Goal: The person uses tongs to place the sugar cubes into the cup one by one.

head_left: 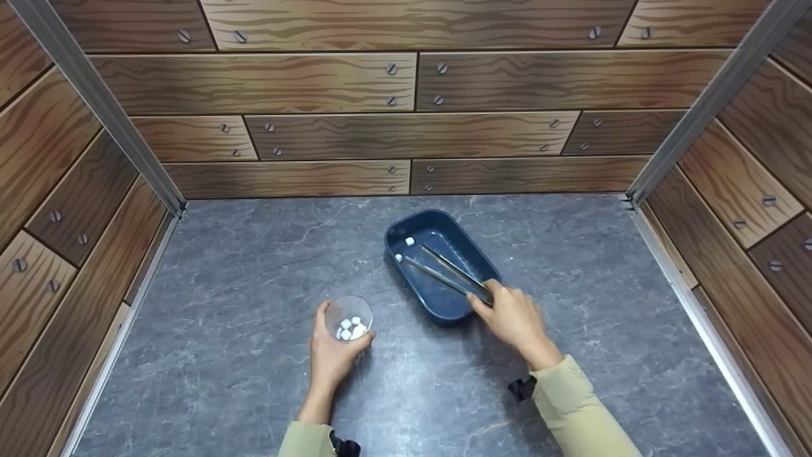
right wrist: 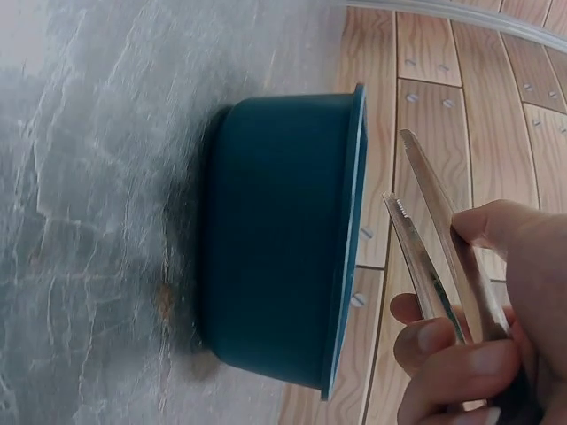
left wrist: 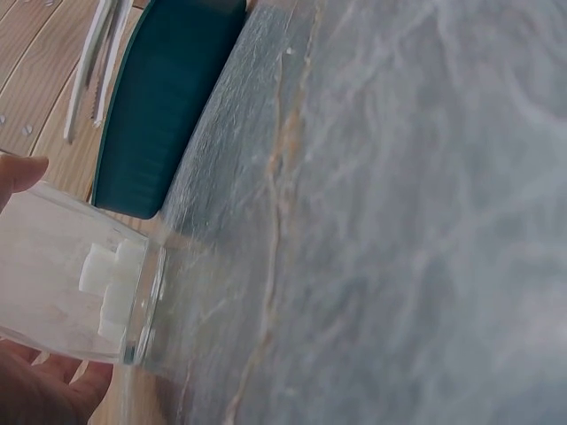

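My left hand point(head_left: 333, 358) grips a clear glass point(head_left: 339, 308) that stands on the grey surface, fingers on one side and thumb on the other. Several white cubes point(left wrist: 111, 283) lie at the bottom of the glass. In my right hand point(head_left: 517, 317) is a pair of metal tongs point(right wrist: 443, 239), their tips apart with nothing between them. The tongs reach over a dark blue rectangular tub point(head_left: 453, 311), to the right of the glass. Two white cubes, one farther back point(head_left: 410, 241) and one by the left wall point(head_left: 398, 258), are in the tub.
Grey marbled floor point(head_left: 241, 266) lies under the glass and tub. Wood-patterned panels point(head_left: 317, 82) rise at the back and on both sides, with metal strips point(head_left: 120, 120) at the corners.
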Motion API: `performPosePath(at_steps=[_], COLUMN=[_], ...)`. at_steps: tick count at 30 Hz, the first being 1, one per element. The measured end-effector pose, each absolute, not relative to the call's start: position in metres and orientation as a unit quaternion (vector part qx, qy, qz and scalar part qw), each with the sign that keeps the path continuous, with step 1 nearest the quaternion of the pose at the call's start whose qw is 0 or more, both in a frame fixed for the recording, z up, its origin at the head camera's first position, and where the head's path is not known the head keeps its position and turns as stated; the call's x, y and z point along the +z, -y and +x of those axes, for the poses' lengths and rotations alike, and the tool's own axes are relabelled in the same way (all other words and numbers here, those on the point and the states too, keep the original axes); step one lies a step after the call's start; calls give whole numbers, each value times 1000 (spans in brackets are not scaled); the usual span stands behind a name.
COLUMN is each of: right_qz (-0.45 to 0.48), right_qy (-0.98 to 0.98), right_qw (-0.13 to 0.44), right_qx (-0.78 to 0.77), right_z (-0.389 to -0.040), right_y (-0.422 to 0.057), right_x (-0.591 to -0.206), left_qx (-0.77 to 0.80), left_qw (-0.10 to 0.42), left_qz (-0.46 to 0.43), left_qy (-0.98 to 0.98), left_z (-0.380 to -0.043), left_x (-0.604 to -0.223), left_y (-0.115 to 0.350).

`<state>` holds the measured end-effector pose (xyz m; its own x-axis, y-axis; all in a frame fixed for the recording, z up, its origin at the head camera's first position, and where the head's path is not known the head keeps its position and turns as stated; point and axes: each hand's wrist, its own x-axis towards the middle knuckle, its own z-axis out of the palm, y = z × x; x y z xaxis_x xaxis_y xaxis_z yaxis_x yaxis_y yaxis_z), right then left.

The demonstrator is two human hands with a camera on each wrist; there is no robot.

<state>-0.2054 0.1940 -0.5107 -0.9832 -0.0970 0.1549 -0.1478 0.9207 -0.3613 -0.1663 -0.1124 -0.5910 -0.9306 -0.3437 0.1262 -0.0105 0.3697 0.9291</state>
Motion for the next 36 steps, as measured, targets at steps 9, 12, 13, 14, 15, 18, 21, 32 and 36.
performPosePath(at_steps=[9,12,13,14,15,18,21,32,36], right_qz=[38,37,36,37,38,45,57,80,86], right_qy=[985,989,990,990,991,992,993,992,992], right_qw=[49,41,40,39,39,41,45,64,66], right_qx=[158,139,133,128,122,107,95,71,65], right_z=[-220,-224,-225,-226,-227,-229,-232,-240,-242], right_y=[-196,-194,-194,-193,-192,-190,-188,-178,-174], right_x=[-515,-515,-515,-515,-514,-514,-515,-519,-520], left_qx=[-557,-561,-562,-562,-562,-560,-558,-556,-558], left_qw=[137,138,138,138,138,138,139,139,142], left_qz=[112,109,107,106,106,107,109,108,106], left_qy=[811,809,809,809,809,810,811,812,811], left_z=[-165,-166,-166,-166,-166,-166,-166,-167,-167], left_x=[-591,-592,-592,-592,-592,-592,-593,-593,-592], left_y=[112,112,113,113,113,113,113,113,114])
